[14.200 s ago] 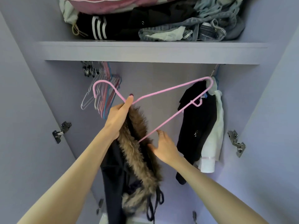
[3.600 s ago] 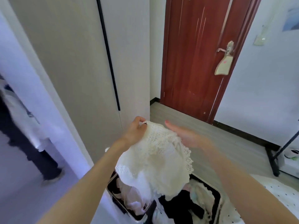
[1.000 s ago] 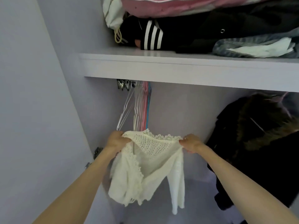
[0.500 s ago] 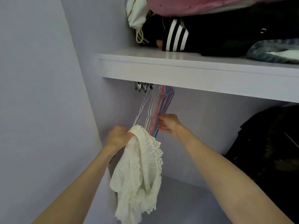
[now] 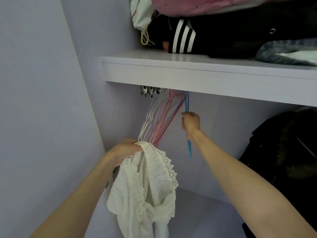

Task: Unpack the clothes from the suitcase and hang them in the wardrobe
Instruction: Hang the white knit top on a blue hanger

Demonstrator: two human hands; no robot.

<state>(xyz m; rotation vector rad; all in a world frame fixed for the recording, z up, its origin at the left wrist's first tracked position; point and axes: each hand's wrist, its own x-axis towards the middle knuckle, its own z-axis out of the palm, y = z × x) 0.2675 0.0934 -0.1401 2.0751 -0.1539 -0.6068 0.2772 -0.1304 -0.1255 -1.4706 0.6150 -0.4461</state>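
Note:
My left hand (image 5: 124, 149) grips a bunched white lace top (image 5: 145, 191), which hangs down in front of the wardrobe's left wall. My right hand (image 5: 190, 122) is closed round a blue hanger (image 5: 188, 143) that hangs nearly upright under the shelf. It is set a little apart to the right of a bundle of white, pink and blue hangers (image 5: 158, 117). The suitcase is out of view.
A lilac shelf (image 5: 205, 73) crosses overhead, piled with folded clothes (image 5: 223, 28). A dark coat with a fur collar (image 5: 288, 160) hangs at the right. The wardrobe's side wall (image 5: 42, 109) stands close on the left. Metal clips (image 5: 148, 91) hang by the hangers.
My right hand let go of the lace top, reached to the hanger bundle and now grips the blue hanger, drawn apart to the right. The top hangs from my left hand alone.

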